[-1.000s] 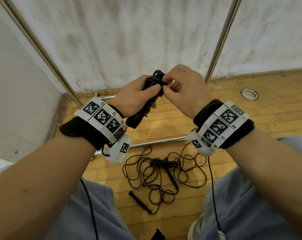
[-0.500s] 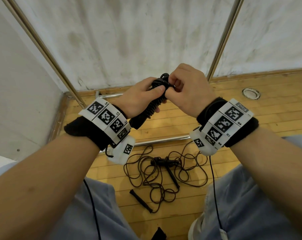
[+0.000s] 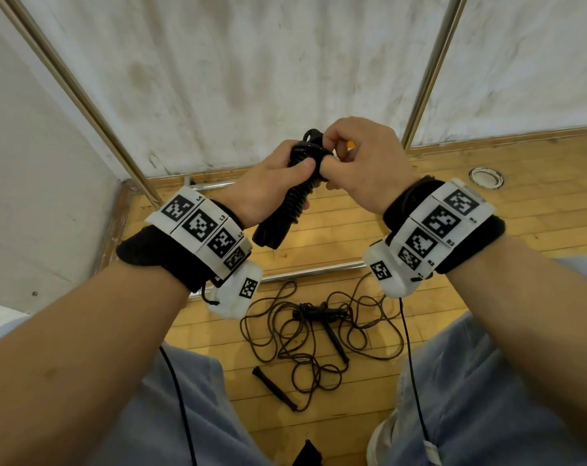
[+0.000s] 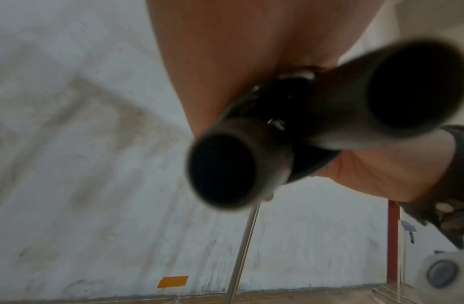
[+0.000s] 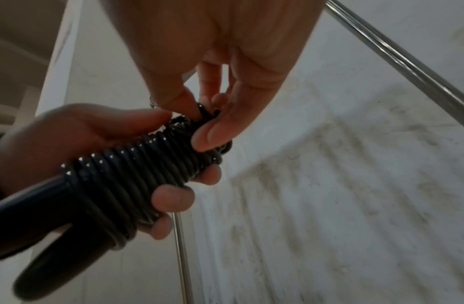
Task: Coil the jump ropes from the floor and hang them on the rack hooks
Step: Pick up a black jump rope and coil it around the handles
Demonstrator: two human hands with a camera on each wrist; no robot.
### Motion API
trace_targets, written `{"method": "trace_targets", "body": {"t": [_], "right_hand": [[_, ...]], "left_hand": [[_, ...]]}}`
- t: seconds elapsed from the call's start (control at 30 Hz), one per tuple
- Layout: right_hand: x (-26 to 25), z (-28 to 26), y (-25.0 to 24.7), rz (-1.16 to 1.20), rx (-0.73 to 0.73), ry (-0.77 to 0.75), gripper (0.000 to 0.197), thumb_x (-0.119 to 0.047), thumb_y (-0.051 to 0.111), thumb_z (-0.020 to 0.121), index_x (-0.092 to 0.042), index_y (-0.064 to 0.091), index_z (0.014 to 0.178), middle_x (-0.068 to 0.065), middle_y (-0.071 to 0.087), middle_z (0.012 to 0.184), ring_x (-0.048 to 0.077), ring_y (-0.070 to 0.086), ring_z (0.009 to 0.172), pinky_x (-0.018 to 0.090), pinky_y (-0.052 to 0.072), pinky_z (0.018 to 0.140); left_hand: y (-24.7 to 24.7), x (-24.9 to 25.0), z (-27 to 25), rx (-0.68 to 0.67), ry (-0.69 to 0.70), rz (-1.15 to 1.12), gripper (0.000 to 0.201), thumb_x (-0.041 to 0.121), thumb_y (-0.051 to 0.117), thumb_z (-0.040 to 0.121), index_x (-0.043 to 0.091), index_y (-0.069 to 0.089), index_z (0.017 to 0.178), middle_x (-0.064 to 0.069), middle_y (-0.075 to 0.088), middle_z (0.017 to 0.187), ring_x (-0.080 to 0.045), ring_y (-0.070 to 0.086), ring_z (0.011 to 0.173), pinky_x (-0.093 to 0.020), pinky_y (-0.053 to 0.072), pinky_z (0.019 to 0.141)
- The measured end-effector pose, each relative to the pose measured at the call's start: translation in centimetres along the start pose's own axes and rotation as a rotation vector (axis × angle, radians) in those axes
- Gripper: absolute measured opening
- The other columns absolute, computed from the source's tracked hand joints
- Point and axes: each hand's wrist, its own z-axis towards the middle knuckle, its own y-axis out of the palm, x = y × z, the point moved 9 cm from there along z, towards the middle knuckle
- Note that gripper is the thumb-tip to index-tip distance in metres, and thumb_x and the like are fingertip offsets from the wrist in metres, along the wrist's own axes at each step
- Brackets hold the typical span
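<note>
My left hand point(image 3: 278, 176) grips a black jump rope point(image 3: 294, 200) whose cord is wound tightly round its two handles point(image 5: 116, 185). The handle ends point(image 4: 223, 170) stick out below the fist, blurred in the left wrist view. My right hand point(image 3: 356, 163) pinches the cord's end loops point(image 5: 202, 115) at the top of the bundle with thumb and fingertips. Another dark jump rope point(image 3: 319, 338) lies tangled on the wooden floor point(image 3: 487, 230) between my legs, with a loose black handle point(image 3: 273, 388) beside it.
The rack's metal poles point(image 3: 426, 72) rise against the white wall point(image 3: 251, 62), and a low horizontal rail point(image 3: 315, 272) crosses the floor under my hands. A round floor fitting point(image 3: 486, 176) sits at the right. No hooks show in any view.
Both hands rose slightly with the wound rope. My right fingers shifted on the cord end at the top of the bundle.
</note>
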Motion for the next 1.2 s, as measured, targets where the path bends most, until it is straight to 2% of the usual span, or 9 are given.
{"method": "trace_targets", "body": {"t": [0.17,0.33,0.5,0.7,0.77,0.87,0.97,1.07,1.2], "right_hand": [[-0.1,0.0,-0.1,-0.047,-0.001,-0.010,0.008,-0.012,0.062,0.073,-0.012,0.055,0.076,-0.009,0.039,0.068,0.030,0.058,0.070,0.041,0.054,0.063],[-0.1,0.0,0.4,-0.148,-0.021,-0.022,0.008,-0.014,0.061,0.073,-0.008,0.057,0.077,-0.009,0.039,0.066,0.024,0.052,0.067,0.034,0.049,0.063],[-0.5,0.0,0.6,-0.128,-0.080,-0.054,0.009,-0.011,0.061,0.077,-0.006,0.060,0.085,0.000,0.049,0.074,0.029,0.059,0.074,0.033,0.048,0.065],[0.3,0.1,0.0,-0.084,-0.047,0.013,0.009,-0.012,0.062,0.075,-0.007,0.057,0.082,-0.009,0.040,0.068,0.018,0.047,0.066,0.035,0.050,0.066],[0.7,0.1,0.1,-0.089,-0.070,0.039,0.009,-0.011,0.061,0.075,-0.008,0.056,0.082,-0.008,0.039,0.068,0.023,0.051,0.069,0.036,0.049,0.067],[1.4,-0.2,0.4,-0.125,-0.098,0.056,0.008,-0.012,0.061,0.076,-0.011,0.054,0.080,-0.009,0.039,0.067,0.028,0.056,0.074,0.038,0.047,0.068],[1.9,-0.6,1.1,-0.122,-0.138,0.065,0.010,-0.011,0.061,0.079,-0.013,0.051,0.077,-0.007,0.040,0.067,0.027,0.056,0.072,0.034,0.048,0.066],[1.6,-0.5,0.6,-0.177,-0.130,0.019,0.012,-0.014,0.063,0.079,-0.016,0.052,0.075,-0.008,0.044,0.068,0.017,0.049,0.068,0.031,0.043,0.063],[0.6,-0.4,-0.8,-0.169,-0.073,-0.048,0.006,-0.017,0.064,0.078,-0.014,0.060,0.076,-0.004,0.052,0.072,0.012,0.048,0.065,0.022,0.040,0.061]], "left_hand": [[-0.5,-0.1,0.4,0.052,0.014,0.026,0.024,0.019,0.044,0.100,0.010,0.047,0.122,-0.015,0.059,0.100,-0.023,0.059,0.068,-0.029,0.050,0.054],[-0.6,-0.4,1.0,0.084,0.010,0.101,0.019,0.020,0.048,0.098,0.014,0.052,0.116,-0.007,0.060,0.088,-0.024,0.061,0.067,-0.025,0.048,0.047],[-0.4,-0.8,0.8,0.025,-0.030,0.073,0.021,0.018,0.042,0.100,0.012,0.043,0.120,-0.017,0.055,0.103,-0.023,0.057,0.070,-0.030,0.048,0.054],[-0.3,-0.5,0.9,0.050,-0.020,0.036,0.026,0.015,0.044,0.099,0.012,0.046,0.125,-0.019,0.059,0.104,-0.025,0.058,0.071,-0.034,0.049,0.059],[-0.2,-0.6,1.2,0.075,-0.015,0.093,0.027,0.017,0.045,0.099,0.012,0.047,0.126,-0.023,0.060,0.105,-0.027,0.059,0.072,-0.038,0.050,0.061],[0.2,-0.7,1.6,0.074,-0.005,0.157,0.023,0.017,0.047,0.098,0.016,0.049,0.121,-0.015,0.061,0.094,-0.024,0.060,0.070,-0.037,0.052,0.060],[0.2,-0.8,1.6,0.074,0.002,0.161,0.019,0.012,0.050,0.097,0.017,0.052,0.115,-0.009,0.059,0.087,-0.025,0.057,0.069,-0.039,0.052,0.066],[0.7,-1.0,1.5,0.024,-0.022,0.093,0.022,0.011,0.047,0.098,0.014,0.050,0.119,-0.017,0.058,0.097,-0.027,0.057,0.070,-0.040,0.052,0.067],[0.8,-0.7,1.5,-0.015,-0.045,0.031,0.029,0.016,0.045,0.099,0.011,0.048,0.127,-0.014,0.059,0.102,-0.021,0.061,0.071,-0.033,0.052,0.065]]}}
